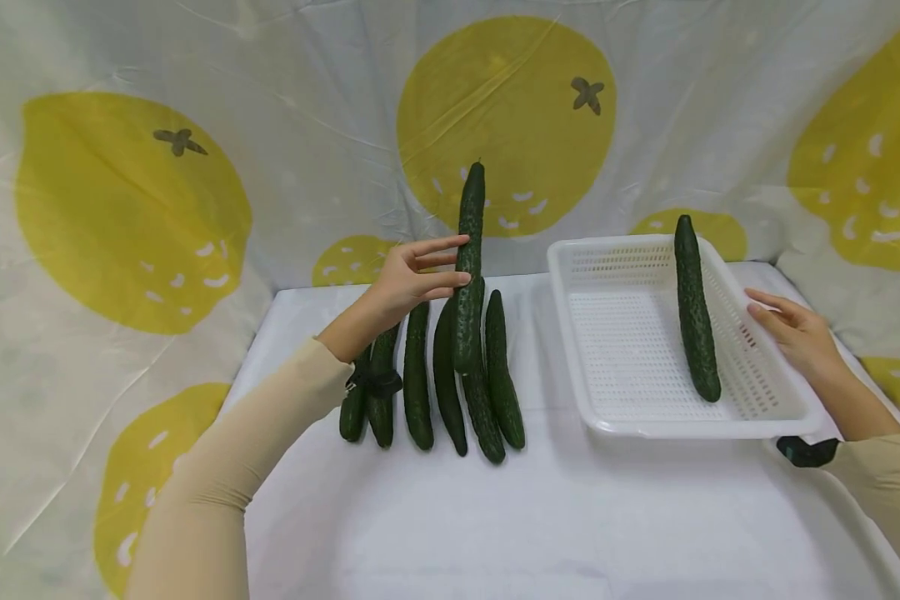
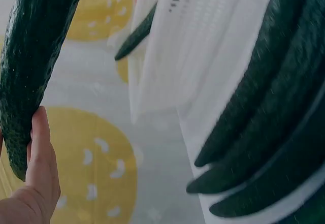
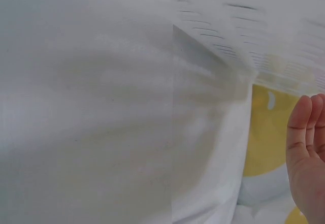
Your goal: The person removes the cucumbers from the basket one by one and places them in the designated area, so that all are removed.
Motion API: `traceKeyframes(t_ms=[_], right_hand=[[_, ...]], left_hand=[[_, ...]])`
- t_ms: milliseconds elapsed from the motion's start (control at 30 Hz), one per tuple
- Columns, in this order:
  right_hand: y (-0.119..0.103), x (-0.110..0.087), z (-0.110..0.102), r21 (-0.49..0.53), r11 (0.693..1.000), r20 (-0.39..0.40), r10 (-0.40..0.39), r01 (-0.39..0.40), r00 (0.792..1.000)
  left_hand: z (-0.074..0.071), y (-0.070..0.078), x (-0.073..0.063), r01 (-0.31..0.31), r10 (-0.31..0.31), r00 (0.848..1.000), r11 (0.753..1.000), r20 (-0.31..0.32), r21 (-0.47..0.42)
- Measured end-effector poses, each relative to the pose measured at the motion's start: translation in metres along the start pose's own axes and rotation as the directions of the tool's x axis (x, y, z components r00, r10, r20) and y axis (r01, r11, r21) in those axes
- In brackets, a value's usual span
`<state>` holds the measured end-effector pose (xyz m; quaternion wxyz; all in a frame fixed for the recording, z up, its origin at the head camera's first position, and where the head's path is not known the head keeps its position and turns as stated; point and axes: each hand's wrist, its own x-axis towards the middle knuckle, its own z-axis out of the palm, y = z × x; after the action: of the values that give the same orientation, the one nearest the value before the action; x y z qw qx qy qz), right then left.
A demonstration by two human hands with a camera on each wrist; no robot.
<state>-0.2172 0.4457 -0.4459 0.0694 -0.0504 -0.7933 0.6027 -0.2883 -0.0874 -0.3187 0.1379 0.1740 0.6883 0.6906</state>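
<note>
In the head view my left hand [image 1: 405,279] holds a dark green cucumber [image 1: 471,192] between thumb and fingers, upright above a row of cucumbers [image 1: 417,383] on the table. The left wrist view shows the same cucumber [image 2: 38,41] in that hand [image 2: 38,183]. A white perforated basket [image 1: 618,350] stands to the right, with one cucumber [image 1: 696,317] lying lengthwise near its right wall. My right hand [image 1: 798,337] is at the basket's outer right side, fingertips against or close to the rim. In the right wrist view its fingers [image 3: 299,122] look straight.
A white cloth covers the table [image 1: 450,517]. Behind it hangs a curtain [image 1: 307,125] printed with yellow lemons. A black band [image 1: 378,382] is on the left wrist, another band [image 1: 806,452] on the right.
</note>
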Motion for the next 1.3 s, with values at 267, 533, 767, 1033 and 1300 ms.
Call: traceKeyframes(t_ms=[267, 533, 767, 1033, 1300], right_hand=[[-0.002, 0.001, 0.0, 0.012, 1.0, 0.007, 0.014, -0.015, 1.0], [-0.004, 0.0, 0.003, 0.016, 1.0, 0.025, 0.026, -0.027, 0.999], [-0.007, 0.004, 0.001, -0.024, 0.999, 0.004, 0.031, -0.031, 1.0], [-0.005, 0.003, 0.001, -0.01, 0.999, 0.015, 0.044, -0.044, 0.999], [-0.003, 0.001, 0.002, 0.005, 1.0, 0.016, 0.02, -0.02, 1.0]], left_hand=[[-0.044, -0.011, -0.016, 0.046, -0.045, 0.999, 0.998, -0.031, 0.052], [-0.091, -0.025, -0.038, 0.111, -0.107, 0.993, 0.989, -0.054, 0.094], [-0.126, -0.036, -0.055, 0.133, -0.12, 0.987, 0.983, -0.104, 0.128], [-0.157, -0.054, -0.071, 0.164, -0.149, 0.983, 0.973, -0.104, 0.161], [-0.178, -0.063, -0.084, 0.178, -0.161, 0.98, 0.971, -0.118, 0.157]])
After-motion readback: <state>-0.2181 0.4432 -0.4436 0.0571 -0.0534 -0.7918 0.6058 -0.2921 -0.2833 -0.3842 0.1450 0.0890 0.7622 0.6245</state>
